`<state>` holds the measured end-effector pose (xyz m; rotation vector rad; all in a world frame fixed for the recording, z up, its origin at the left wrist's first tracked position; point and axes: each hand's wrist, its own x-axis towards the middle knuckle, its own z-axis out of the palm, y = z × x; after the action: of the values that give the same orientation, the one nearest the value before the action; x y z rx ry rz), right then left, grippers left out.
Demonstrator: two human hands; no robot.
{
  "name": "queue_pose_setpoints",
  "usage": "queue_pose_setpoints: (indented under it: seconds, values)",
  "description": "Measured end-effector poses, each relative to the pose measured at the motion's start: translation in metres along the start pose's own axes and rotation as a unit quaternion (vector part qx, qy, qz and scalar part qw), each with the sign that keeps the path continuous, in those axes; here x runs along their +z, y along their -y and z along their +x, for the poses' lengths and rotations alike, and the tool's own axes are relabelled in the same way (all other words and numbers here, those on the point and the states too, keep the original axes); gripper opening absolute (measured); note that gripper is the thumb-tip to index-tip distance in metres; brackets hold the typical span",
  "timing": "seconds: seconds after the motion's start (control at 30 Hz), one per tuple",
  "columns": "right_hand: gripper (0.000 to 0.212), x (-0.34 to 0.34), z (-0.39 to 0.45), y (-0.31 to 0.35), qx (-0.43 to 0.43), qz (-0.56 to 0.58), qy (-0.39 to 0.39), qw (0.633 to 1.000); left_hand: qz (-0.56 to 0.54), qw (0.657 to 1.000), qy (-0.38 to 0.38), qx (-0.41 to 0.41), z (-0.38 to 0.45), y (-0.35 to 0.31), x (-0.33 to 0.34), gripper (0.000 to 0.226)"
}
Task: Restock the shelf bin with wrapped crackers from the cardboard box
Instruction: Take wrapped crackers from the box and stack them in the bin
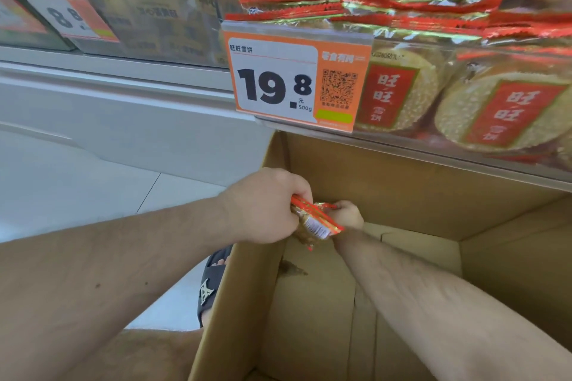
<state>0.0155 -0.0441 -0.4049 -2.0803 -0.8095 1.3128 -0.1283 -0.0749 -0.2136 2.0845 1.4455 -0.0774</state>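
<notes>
Cracker packet (312, 219), over the box's (402, 182) left wall below the full shelf bin (433, 139), pinched by left hand (263, 206) and right hand (348, 215); risks: crushing, slipping from grip, spilling off the heaped bin.

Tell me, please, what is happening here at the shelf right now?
A person is restocking rice crackers. Both hands reach into the cardboard box below the shelf: the left hand and the right hand grip the same wrapped cracker packet, holding it above the box floor. The shelf bin above, behind the 19.8 price tag, already holds many packets.
</notes>
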Motion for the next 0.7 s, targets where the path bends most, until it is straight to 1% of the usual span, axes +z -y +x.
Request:
queue_pose_setpoints:
  seconds: [0.07, 0.1, 0.13, 0.27, 0.33, 0.4, 0.47, 0.53, 0.57, 0.63, 0.7]
  values:
    - [0.012, -0.024, -0.010, -0.011, -0.029, -0.070, -0.031, 0.997, -0.012, 1.000, 0.009, 0.019, -0.003, 0.001, -0.001, 0.047]
    - [0.015, -0.040, -0.020, -0.013, -0.045, -0.085, -0.025, 0.995, -0.015, 0.999, 0.022, 0.021, -0.006, 0.000, -0.002, 0.050]
    - [0.018, -0.060, -0.033, -0.016, -0.070, -0.097, -0.023, 0.993, -0.016, 0.999, 0.032, 0.021, -0.009, -0.003, -0.004, 0.050]
    - [0.027, -0.140, -0.085, -0.011, -0.080, -0.096, -0.024, 0.992, -0.065, 0.997, 0.050, 0.014, -0.020, -0.019, -0.013, 0.048]
    - [0.034, -0.175, -0.120, -0.003, -0.088, -0.069, -0.032, 0.993, -0.070, 0.996, 0.048, 0.028, -0.024, -0.030, -0.018, 0.046]
    - [0.036, -0.201, -0.157, 0.007, -0.106, -0.053, -0.030, 0.992, -0.089, 0.994, 0.045, 0.035, -0.029, -0.044, -0.023, 0.039]
    - [0.036, -0.222, -0.190, 0.014, -0.133, -0.016, -0.028, 0.991, -0.185, 0.982, 0.042, 0.027, -0.036, -0.058, -0.029, 0.031]
    - [0.038, -0.236, -0.215, 0.021, -0.163, 0.043, -0.015, 0.985, -0.301, 0.953, 0.025, 0.014, -0.044, -0.071, -0.033, 0.040]
    - [0.042, -0.241, -0.225, 0.024, -0.176, 0.070, -0.012, 0.982, -0.342, 0.940, 0.011, 0.012, -0.047, -0.076, -0.034, 0.040]
    - [0.043, -0.250, -0.242, 0.028, -0.201, 0.115, -0.021, 0.973, -0.344, 0.938, -0.025, 0.021, -0.052, -0.088, -0.036, 0.014]
    - [0.042, -0.257, -0.257, 0.034, -0.222, 0.175, -0.031, 0.959, -0.341, 0.939, -0.051, 0.019, -0.059, -0.097, -0.037, 0.030]
